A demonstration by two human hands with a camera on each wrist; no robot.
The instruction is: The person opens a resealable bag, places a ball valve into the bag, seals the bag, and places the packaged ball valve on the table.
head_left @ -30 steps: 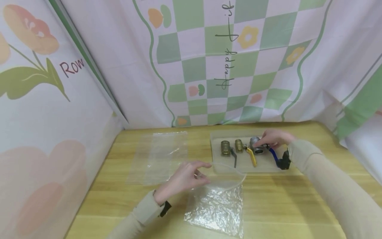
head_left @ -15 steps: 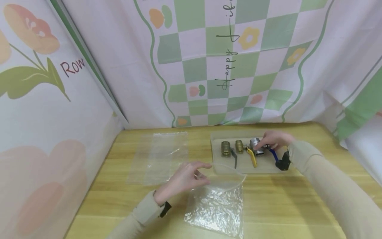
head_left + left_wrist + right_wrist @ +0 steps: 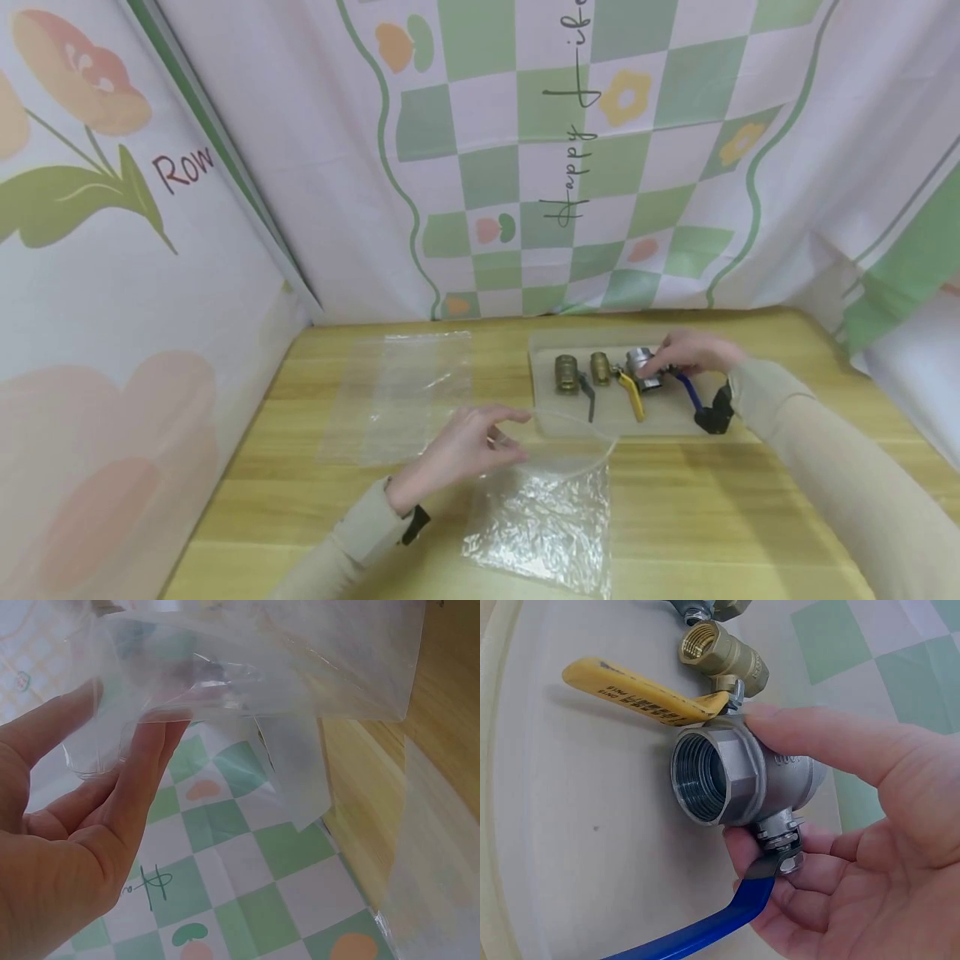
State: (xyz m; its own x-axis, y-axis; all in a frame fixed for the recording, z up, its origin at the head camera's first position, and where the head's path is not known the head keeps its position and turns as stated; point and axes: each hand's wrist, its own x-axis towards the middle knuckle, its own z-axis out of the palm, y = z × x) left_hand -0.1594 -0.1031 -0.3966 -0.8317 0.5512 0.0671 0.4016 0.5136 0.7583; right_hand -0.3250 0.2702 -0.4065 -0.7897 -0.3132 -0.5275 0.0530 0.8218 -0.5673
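Gripping silver valve (image 3: 742, 776) in right hand (image 3: 900, 862) at tray (image 3: 547, 414), just beside yellow-handled valve (image 3: 679, 705). Touching mouth of clear bag (image 3: 551, 521) with left hand (image 3: 461, 443); cannot tell if pinching transparent film.

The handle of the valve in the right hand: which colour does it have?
The handle is blue; the right wrist view shows it best.
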